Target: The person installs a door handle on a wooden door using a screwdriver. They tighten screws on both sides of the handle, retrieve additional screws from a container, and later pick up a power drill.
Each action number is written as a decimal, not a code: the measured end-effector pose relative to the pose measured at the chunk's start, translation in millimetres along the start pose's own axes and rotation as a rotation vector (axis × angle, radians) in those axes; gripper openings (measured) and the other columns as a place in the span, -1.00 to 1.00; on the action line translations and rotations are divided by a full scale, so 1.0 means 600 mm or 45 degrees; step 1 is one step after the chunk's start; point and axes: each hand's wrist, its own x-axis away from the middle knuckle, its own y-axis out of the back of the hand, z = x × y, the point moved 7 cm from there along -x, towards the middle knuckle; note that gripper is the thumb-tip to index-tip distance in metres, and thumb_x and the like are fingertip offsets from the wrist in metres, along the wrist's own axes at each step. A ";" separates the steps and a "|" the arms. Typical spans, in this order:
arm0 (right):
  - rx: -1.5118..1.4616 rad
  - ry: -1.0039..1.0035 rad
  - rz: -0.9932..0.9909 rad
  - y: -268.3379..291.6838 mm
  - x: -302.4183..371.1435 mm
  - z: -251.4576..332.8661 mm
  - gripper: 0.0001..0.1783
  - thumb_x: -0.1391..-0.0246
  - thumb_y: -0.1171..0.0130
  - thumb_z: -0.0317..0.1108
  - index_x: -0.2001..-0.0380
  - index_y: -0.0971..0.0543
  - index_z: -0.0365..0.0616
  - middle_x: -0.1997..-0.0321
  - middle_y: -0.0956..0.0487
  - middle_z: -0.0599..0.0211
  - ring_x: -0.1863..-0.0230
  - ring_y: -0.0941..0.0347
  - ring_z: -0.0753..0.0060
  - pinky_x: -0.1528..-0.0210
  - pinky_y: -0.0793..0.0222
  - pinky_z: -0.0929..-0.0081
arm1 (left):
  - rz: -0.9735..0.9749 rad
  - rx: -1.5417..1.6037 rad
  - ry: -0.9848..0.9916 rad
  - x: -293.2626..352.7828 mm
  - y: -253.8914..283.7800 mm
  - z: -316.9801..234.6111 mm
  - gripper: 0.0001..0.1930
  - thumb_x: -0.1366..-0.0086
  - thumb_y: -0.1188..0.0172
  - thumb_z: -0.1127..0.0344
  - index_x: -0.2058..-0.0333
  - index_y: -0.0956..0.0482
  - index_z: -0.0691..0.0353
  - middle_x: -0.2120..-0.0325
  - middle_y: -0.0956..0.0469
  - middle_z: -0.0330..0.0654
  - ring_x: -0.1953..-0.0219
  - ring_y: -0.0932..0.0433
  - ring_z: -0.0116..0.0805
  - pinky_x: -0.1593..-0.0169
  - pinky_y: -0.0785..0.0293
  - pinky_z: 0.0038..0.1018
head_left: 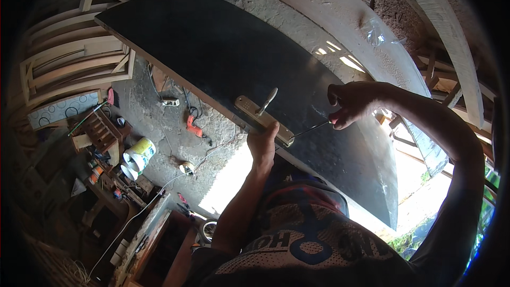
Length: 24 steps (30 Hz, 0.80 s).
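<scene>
A large dark door [212,48] lies flat before me. On it, close to the edge nearest me, rests a long pale door handle plate [249,108] with its lever [267,101] sticking up. My left hand [261,146] holds the plate and door edge, thumb on the plate's upper face, fingers mostly hidden below. My right hand [355,104] is to the right, over the door, closed around the end of a screwdriver [312,129]. Its thin dark shaft slants down to the plate's right end. The screwdriver's grip is mostly covered by my fingers.
On the floor to the left are an orange-red power drill [194,126], a socket block [170,102], cables and a white-and-yellow bucket [140,153]. Wooden frames [79,74] stack at far left. Large curved-looking boards [329,5] lie beyond the door. A cluttered workbench [114,196] stands lower left.
</scene>
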 end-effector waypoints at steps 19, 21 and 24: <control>0.357 0.064 0.002 0.013 0.010 0.048 -0.58 -0.16 -0.36 -0.20 0.09 -0.46 -0.26 0.06 -0.62 0.09 0.13 -0.63 0.02 0.06 -0.55 0.16 | 0.121 -0.022 0.056 -0.002 -0.006 0.002 -0.58 -0.19 -0.48 0.27 0.08 -0.62 0.42 0.17 -0.65 -0.08 0.12 -0.61 -0.30 -0.06 -0.51 -0.36; 0.574 0.674 -0.374 -0.003 0.040 0.051 -0.68 -0.19 -0.32 -0.15 0.18 -0.54 -0.15 0.27 -0.62 0.18 0.17 -0.64 0.09 0.13 -0.53 0.24 | 0.119 -0.050 0.074 0.004 -0.006 -0.005 -0.60 -0.19 -0.48 0.26 0.09 -0.63 0.41 0.18 -0.65 -0.09 0.13 -0.61 -0.31 -0.05 -0.51 -0.37; 1.218 0.952 -0.677 -0.007 0.068 0.064 -0.78 -0.26 -0.24 -0.12 0.26 -0.60 -0.03 0.37 -0.61 0.26 0.25 -0.63 0.23 0.25 -0.53 0.38 | 0.088 -0.083 0.110 0.003 -0.004 -0.006 -0.61 -0.19 -0.48 0.25 0.11 -0.64 0.40 0.20 -0.65 -0.09 0.15 -0.61 -0.32 -0.04 -0.51 -0.38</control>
